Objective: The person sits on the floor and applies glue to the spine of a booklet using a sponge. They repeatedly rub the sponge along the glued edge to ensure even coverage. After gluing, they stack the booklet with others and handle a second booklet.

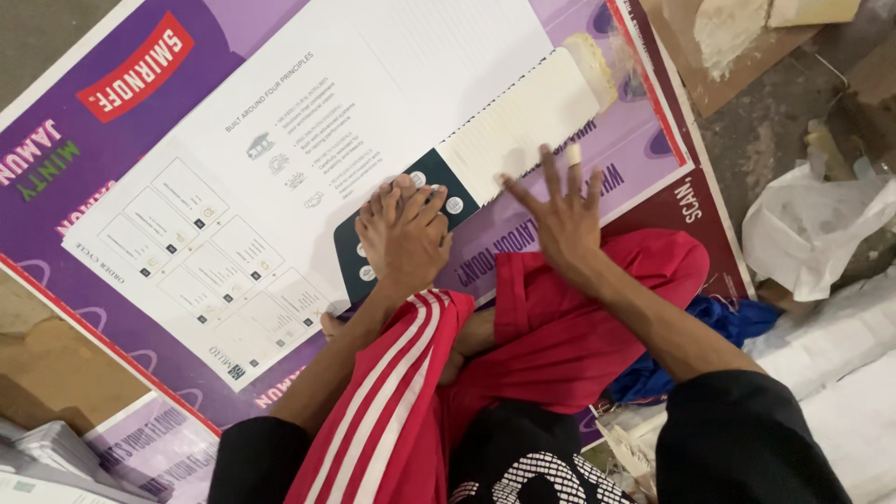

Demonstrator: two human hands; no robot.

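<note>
Two large printed sheets fill most of the view. The biggest is a purple poster board (103, 121) with a red border, lying flat on the floor and reaching from the left edge to the upper right. On top of it lies a white printed sheet (308, 112), set at a slant, with small diagrams along its lower left and a dark teal panel at its lower right corner. A cream ribbed strip (523, 126) lies across the sheet's right end, touching the teal panel at one end and running up towards the right.

The person sits at the bottom of the frame in red trousers with white stripes (401, 392) and dark sleeves. A crumpled white plastic bag (812, 229) lies on the floor to the right, well apart from the sheets, and a blue cloth (719, 327) shows just beside the red trousers. A stack of papers (47, 457) sits in the lower left corner.

The left hand (406, 233) is pressed down on the teal panel, fingers bunched together and curled, gripping nothing. The right hand (560, 215) is open with fingers spread wide, its fingertips (546, 161) resting on the lower end of the cream strip, palm over the purple board; it holds nothing.
</note>
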